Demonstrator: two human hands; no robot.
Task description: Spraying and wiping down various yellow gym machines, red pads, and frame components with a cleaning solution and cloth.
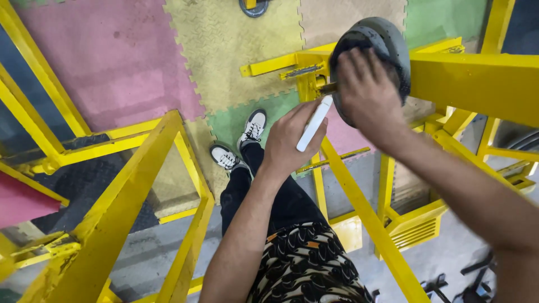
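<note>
My right hand (368, 95) lies spread on a dark grey round weight plate (387, 39) that hangs on a peg of a yellow steel frame (466, 78). My left hand (292, 137) holds a slim white flat object (314, 123), like a phone, just left of the plate. Both arms reach forward from the bottom of the view. Below them I see my black trousers, a patterned top and two white and black shoes (241, 143) on the floor mats.
Yellow metal bars (135, 191) run across the left and lower part of the view. Pink, yellow and green interlocking floor mats (224, 45) lie beyond. Another dark plate (254, 7) rests at the top edge.
</note>
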